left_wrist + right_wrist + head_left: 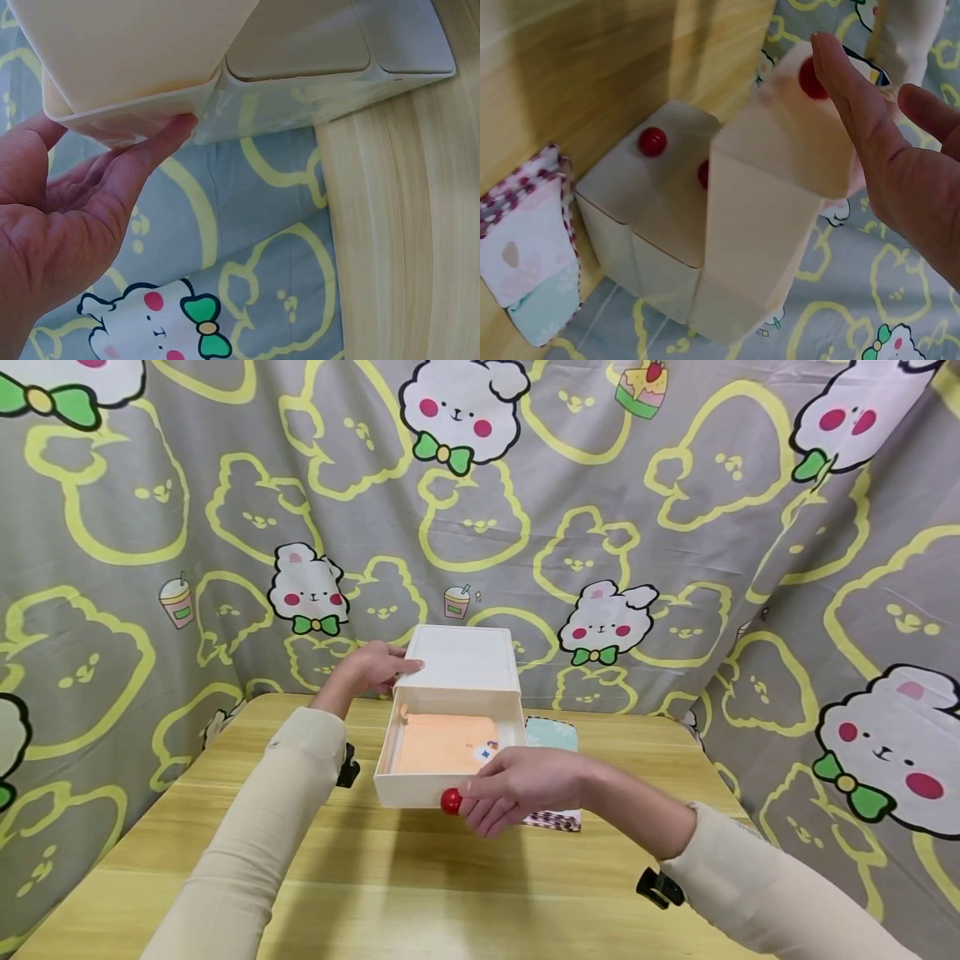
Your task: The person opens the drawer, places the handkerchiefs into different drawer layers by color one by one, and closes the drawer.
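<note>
A white drawer cabinet [463,658] stands on the wooden table with its top drawer [412,789] pulled out towards me. In that drawer lies a folded orange cloth [446,742] with a small printed figure. My left hand [375,667] grips the cabinet's upper left edge, thumb on top and fingers along the side. Beside the drawer's red knob [451,801] is my right hand [521,785], touching the front. The right wrist view shows its fingers [855,97] fairly straight alongside the knob, with the thumb apart.
To the cabinet's right lies a folded blue-and-white cloth [551,735] with a checked edge, partly behind my right hand. Lower drawers with a red knob [652,141] sit beneath the pulled-out one. A patterned grey curtain [480,527] hangs behind the table [420,902].
</note>
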`<state>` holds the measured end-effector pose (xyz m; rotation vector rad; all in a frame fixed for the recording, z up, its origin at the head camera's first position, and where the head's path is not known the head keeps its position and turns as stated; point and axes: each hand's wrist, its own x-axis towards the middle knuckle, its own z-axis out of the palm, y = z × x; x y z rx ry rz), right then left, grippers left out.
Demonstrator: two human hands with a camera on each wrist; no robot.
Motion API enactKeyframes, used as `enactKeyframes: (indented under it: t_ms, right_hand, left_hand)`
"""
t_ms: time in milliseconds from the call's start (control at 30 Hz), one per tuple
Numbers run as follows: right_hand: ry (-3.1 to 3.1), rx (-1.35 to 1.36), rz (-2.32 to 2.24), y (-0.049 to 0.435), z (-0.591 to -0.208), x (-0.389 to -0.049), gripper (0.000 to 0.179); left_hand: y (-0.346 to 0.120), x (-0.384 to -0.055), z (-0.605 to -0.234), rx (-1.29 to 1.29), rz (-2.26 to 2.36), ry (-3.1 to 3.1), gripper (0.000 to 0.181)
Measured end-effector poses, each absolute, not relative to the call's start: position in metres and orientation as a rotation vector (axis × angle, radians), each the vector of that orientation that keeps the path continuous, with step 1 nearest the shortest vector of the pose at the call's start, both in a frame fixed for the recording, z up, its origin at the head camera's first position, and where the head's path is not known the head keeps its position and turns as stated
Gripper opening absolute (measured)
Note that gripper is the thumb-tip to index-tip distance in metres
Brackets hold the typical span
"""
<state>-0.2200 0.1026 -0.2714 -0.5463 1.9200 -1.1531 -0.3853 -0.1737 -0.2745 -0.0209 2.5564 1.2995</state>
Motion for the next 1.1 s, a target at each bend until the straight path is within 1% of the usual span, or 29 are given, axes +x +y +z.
enactKeyframes:
  t_ms: [267, 533, 600, 800, 1100]
  right_hand:
    - [1.911, -0.463, -1.176, 0.099, -0.289, -0.214, 0.045]
    - [1.822, -0.414, -1.283, 0.091, -0.305, -0.209, 0.064]
    - [1.8, -0.408, -1.313, 0.089, -0.307, -0.209, 0.063]
    - [1.739, -0.359, -1.426, 0.087, -0.31, -0.209, 0.051]
    - [1.713, -0.291, -1.559, 0.086, -0.312, -0.21, 0.047]
  left_hand:
    - [-0.174, -0.385, -0.275, -0.016, 1.307, 2.552, 0.071]
    - [-0.174, -0.384, -0.275, -0.013, 1.301, 2.555, 0.072]
    - [-0.174, -0.383, -0.275, -0.014, 1.304, 2.553, 0.072]
    - [-0.173, -0.385, -0.275, -0.023, 1.322, 2.543, 0.071]
    - [-0.173, -0.385, -0.274, -0.02, 1.306, 2.544, 0.072]
